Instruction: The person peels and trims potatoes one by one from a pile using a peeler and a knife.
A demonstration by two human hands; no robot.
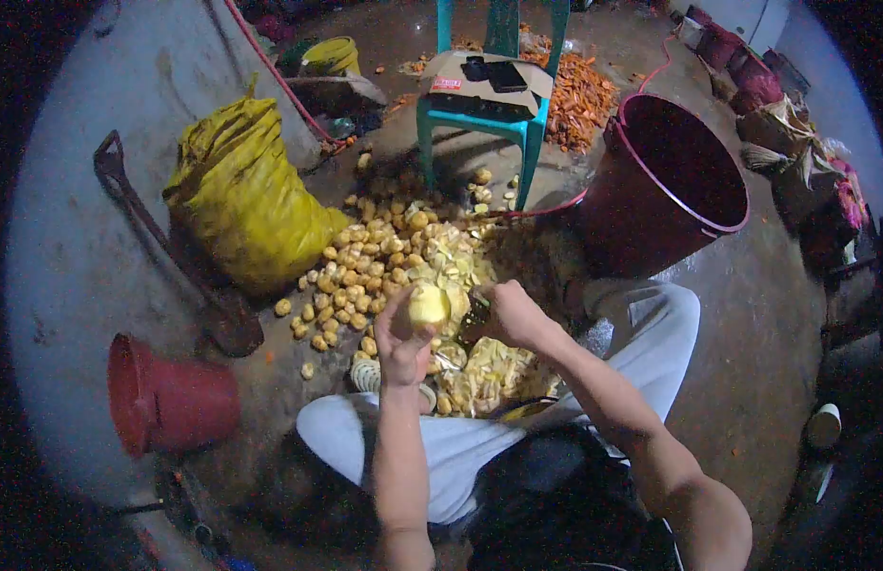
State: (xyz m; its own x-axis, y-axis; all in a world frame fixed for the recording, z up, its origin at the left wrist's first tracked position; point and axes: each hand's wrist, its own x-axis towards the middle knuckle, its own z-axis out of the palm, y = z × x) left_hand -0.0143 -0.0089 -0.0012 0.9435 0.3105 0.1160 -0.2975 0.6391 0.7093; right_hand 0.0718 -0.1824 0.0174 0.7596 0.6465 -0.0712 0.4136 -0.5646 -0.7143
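Note:
A pale yellow peeled potato [429,305] rests in my left hand [400,338], whose fingers wrap round its lower and left sides. Just to the right, my right hand [511,314] is closed round a small tool, of which only a dark, blurred part shows near the potato. Beyond both hands lies a heap of brownish potatoes [360,271] on the floor. Pale peelings [494,371] are piled below my hands, in front of my crossed legs, and more lie among the potatoes.
A full yellow sack [246,200] stands at the left, beside a shovel [165,228] and a red bucket [189,404]. Ahead is a green chair [529,133] with cardboard and phones on it. Orange pieces [579,100] lie behind it. A large dark red tub [603,214] leans at the right.

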